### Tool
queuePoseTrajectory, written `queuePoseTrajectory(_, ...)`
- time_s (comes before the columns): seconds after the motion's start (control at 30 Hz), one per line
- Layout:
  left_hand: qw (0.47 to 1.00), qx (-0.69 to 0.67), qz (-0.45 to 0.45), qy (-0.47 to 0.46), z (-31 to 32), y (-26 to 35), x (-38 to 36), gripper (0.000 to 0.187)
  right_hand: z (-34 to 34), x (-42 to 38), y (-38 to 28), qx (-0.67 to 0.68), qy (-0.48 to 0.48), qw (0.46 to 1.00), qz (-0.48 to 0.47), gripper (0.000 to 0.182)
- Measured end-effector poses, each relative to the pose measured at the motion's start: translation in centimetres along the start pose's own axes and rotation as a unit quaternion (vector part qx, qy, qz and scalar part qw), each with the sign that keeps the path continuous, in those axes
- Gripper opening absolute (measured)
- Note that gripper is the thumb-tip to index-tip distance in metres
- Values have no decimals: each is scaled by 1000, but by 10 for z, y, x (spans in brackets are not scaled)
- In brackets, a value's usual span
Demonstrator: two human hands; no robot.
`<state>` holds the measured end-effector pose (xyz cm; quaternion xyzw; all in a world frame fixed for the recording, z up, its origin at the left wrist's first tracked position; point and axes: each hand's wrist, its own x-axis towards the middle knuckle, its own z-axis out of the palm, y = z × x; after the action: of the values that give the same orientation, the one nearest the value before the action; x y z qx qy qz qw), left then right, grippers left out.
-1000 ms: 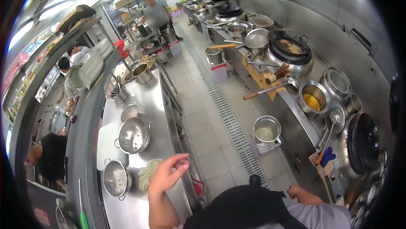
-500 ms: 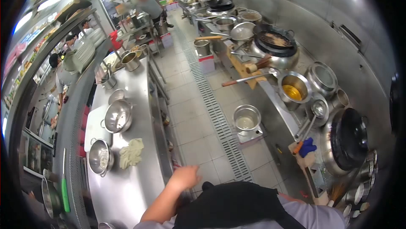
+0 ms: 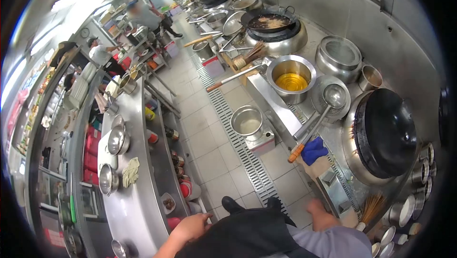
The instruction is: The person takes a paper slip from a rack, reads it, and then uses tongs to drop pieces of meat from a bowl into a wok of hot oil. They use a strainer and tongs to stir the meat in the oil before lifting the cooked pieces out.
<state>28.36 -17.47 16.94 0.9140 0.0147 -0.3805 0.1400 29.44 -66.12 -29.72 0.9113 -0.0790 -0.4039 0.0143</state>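
A tiled aisle (image 3: pixel 209 129) runs from the lower centre to the top of the frame, open along its length, with a floor drain grate (image 3: pixel 238 134) down its right side. On the left, a long steel counter (image 3: pixel 138 201) borders it; on the right, the cooking line (image 3: pixel 285 110). At right sits the big wok station with a black lid (image 3: pixel 388 131), partly lost in the dark fisheye rim. Above it are a pot of yellow oil (image 3: pixel 291 79) and, at top centre, a wok with food (image 3: pixel 269 21). One steel pot (image 3: pixel 247 121) stands on the floor stand by the grate. A ladle (image 3: pixel 316 117) with an orange handle lies beside a blue cloth (image 3: pixel 313 150).

Three steel bowls show on the counter: two stacked-looking ones (image 3: pixel 117 139) and one (image 3: pixel 107 178) beside a pale rag (image 3: pixel 131 171).

The left hand (image 3: pixel 191 225), fingers loosely spread and holding nothing, rests near the counter's edge at lower centre. The right hand (image 3: pixel 316 208) hangs by the cooking line's front edge; its fingers are hidden, so its state cannot be told. Three other people at upper left are small and blurred.
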Motion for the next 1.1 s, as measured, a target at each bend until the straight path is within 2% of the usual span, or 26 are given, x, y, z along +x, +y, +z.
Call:
queuePoseTrajectory(0.03, 1000, -11, 18, 6, 2, 5, 1, 46, 24, 20, 8, 50, 36, 995, 82, 36)
queuePoseTrajectory(0.1, 1000, 22, 5, 12, 4, 15, 2, 46, 3, -4, 18, 91, 53, 994, 11, 36)
queuePoseTrajectory(0.17, 998, 58, 0, -2, 11, 15, 9, 47, 90, 75, 37, 56, -31, 998, 16, 34)
queuePoseTrajectory(0.2, 998, 54, -14, 14, 8, 19, 7, 47, 109, 93, 32, 52, -19, 998, -2, 34)
queuePoseTrajectory(0.23, 998, 60, -9, 13, 7, 25, 5, 47, 118, 101, 31, -64, -69, 991, -97, 37)
queuePoseTrajectory(0.27, 998, 65, -2, 10, 7, 30, 4, 47, 121, 113, 35, -183, -116, 959, -182, 40)
queuePoseTrajectory(0.3, 998, 54, -9, 21, 6, 33, 4, 47, 108, 123, 40, -299, -163, 904, -257, 44)
queuePoseTrajectory(0.4, 999, 44, -6, 12, 14, 29, 7, 49, 69, 81, 53, -129, -150, 967, -163, 44)
queuePoseTrajectory(0.63, 999, -4, -46, 28, 19, 16, 4, 48, -45, 52, 22, 54, -126, 986, -94, 44)
queuePoseTrajectory(0.87, 990, -123, -67, 33, 33, -18, 3, 46, -171, 38, -67, 104, -86, 983, -123, 44)
queuePoseTrajectory(1.0, 979, -161, -85, 93, 38, -50, 1, 44, -224, 17, -139, 107, -77, 978, -160, 45)
queuePoseTrajectory(1.1, 975, -187, -99, 73, 30, -76, 6, 44, -258, -6, -197, 114, -69, 973, -187, 45)
